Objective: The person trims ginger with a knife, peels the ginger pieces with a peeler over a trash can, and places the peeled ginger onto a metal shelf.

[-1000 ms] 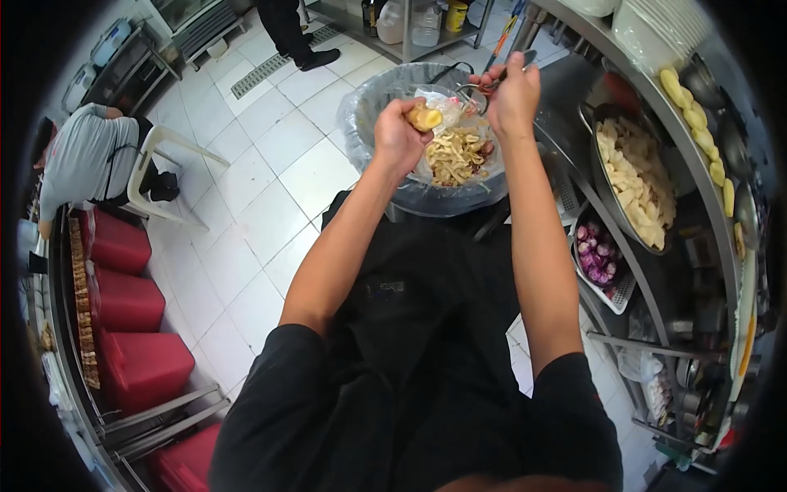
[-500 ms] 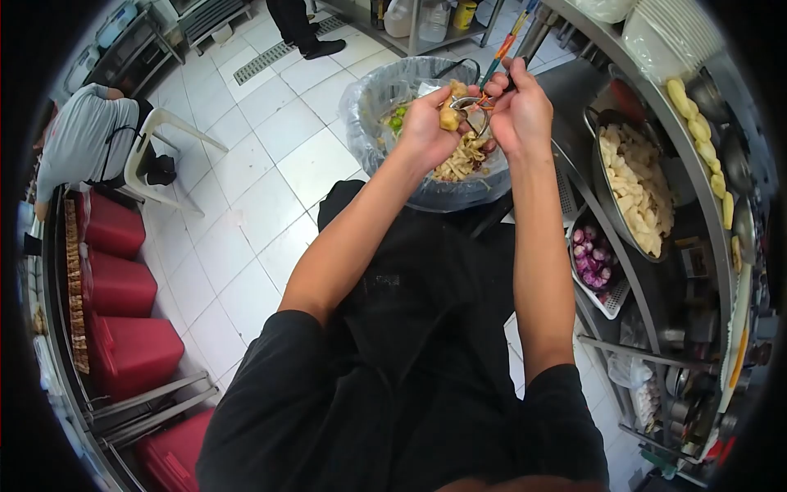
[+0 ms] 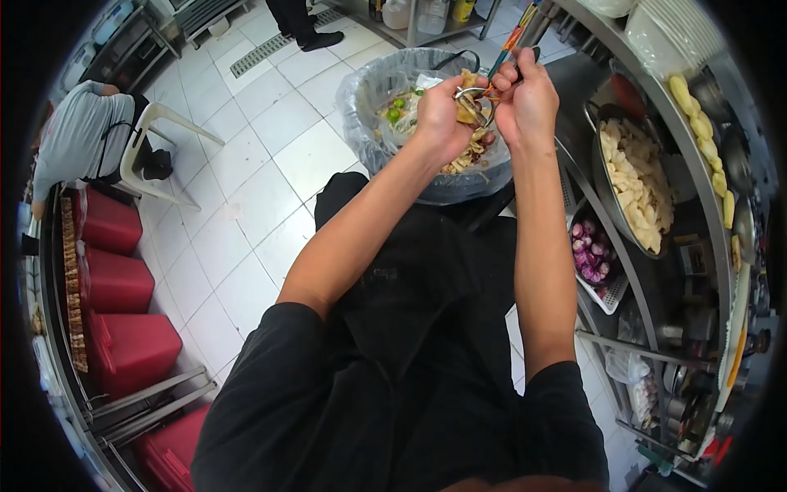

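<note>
Over the lined bin, my left hand (image 3: 443, 121) is closed around a yellow-brown root (image 3: 468, 79), partly covered by the fingers; its exact kind is unclear. My right hand (image 3: 527, 102) grips a peeler with a curved metal frame (image 3: 472, 93), which meets the root between both hands. Most of the peeler's handle is hidden in my fingers. Below them, the bin (image 3: 358, 98) has a clear plastic liner and contains yellowish peelings (image 3: 466, 158) and several green round pieces (image 3: 399, 104).
At right, a large pan (image 3: 605, 168) holds pale peeled pieces, above a white basket (image 3: 609, 300) of purple onions (image 3: 592, 252). Yellow peeled pieces (image 3: 698, 139) line a shelf edge. Red bins (image 3: 135, 353) stand left, near a seated person (image 3: 82, 131) and white chair (image 3: 135, 156).
Both hands have shifted slightly upward, and the right a little to the right. The root has turned in my left hand, and less of it shows. The peeler remains in my right hand.
</note>
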Motion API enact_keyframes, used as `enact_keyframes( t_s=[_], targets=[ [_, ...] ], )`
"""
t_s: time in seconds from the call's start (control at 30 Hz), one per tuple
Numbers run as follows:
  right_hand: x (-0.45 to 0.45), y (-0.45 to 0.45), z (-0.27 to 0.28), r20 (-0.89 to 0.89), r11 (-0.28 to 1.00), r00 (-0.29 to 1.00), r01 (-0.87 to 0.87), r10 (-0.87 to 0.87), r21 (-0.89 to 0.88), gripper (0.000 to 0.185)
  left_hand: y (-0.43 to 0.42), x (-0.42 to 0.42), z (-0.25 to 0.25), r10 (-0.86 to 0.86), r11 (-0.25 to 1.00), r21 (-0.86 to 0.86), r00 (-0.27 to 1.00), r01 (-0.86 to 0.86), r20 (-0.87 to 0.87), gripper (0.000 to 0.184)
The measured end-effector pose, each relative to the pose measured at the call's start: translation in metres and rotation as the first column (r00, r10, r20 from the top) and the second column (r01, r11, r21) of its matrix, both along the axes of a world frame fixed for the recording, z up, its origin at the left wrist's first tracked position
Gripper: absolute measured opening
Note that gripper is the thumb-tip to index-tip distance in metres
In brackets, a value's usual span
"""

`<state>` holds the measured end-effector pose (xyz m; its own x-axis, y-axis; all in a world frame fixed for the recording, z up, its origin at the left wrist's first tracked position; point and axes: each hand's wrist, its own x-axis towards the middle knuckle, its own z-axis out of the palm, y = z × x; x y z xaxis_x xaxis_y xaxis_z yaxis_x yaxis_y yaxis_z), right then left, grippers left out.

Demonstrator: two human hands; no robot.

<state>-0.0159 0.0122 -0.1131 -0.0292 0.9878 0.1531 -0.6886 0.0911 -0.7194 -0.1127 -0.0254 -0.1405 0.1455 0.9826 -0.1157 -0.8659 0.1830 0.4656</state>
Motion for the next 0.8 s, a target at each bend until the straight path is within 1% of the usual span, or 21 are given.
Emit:
enact_keyframes(
  t_s=[0.2, 0.3, 0.37, 0.4, 0.43, 0.5, 0.6, 0.63, 0.7, 0.8],
  targets=[
    [-0.003, 0.002, -0.005, 0.037, 1.000, 0.999, 0.022, -0.023, 0.014, 0.016, 0.001, 0.005, -0.001, 0.095, 0.995, -0.026, 0.995, -0.095, -0.006, 0.021],
    [-0.010, 0.011, -0.014, 0.104, 0.995, 0.990, 0.092, -0.095, 0.030, 0.016, 0.008, 0.010, -0.010, 0.175, 0.983, -0.054, 0.984, -0.176, -0.030, 0.023],
    [-0.018, 0.010, -0.013, 0.095, 0.986, 0.981, 0.167, -0.168, 0.019, 0.017, 0.013, 0.011, -0.015, 0.235, 0.968, -0.075, 0.970, -0.239, -0.055, 0.026],
    [-0.022, 0.008, -0.012, 0.091, 0.979, 0.974, 0.205, -0.205, 0.010, 0.018, 0.016, 0.011, -0.021, 0.236, 0.965, -0.093, 0.968, -0.243, -0.079, 0.027],
    [-0.024, 0.011, -0.015, 0.100, 0.966, 0.961, 0.257, -0.259, 0.031, 0.019, 0.020, 0.012, -0.029, 0.239, 0.963, -0.107, 0.966, -0.249, -0.102, 0.028],
    [-0.025, 0.016, -0.022, 0.140, 0.954, 0.943, 0.295, -0.300, 0.058, 0.019, 0.026, 0.011, -0.039, 0.254, 0.956, -0.113, 0.955, -0.272, -0.152, 0.030],
    [-0.026, 0.017, -0.026, 0.185, 0.935, 0.918, 0.334, -0.351, 0.118, 0.019, 0.029, 0.013, -0.044, 0.239, 0.961, -0.109, 0.963, -0.253, -0.124, 0.028],
    [-0.027, 0.014, -0.028, 0.195, 0.930, 0.911, 0.342, -0.364, 0.136, 0.020, 0.029, 0.014, -0.044, 0.251, 0.953, -0.148, 0.962, -0.265, -0.105, 0.026],
    [-0.028, 0.009, -0.030, 0.239, 0.918, 0.894, 0.331, -0.380, 0.218, 0.020, 0.024, 0.016, -0.035, 0.280, 0.932, -0.222, 0.958, -0.288, -0.071, 0.024],
    [-0.034, 0.009, -0.034, 0.294, 0.895, 0.868, 0.300, -0.399, 0.330, 0.020, 0.026, 0.016, -0.041, 0.253, 0.934, -0.229, 0.961, -0.273, -0.111, 0.027]
  ],
)
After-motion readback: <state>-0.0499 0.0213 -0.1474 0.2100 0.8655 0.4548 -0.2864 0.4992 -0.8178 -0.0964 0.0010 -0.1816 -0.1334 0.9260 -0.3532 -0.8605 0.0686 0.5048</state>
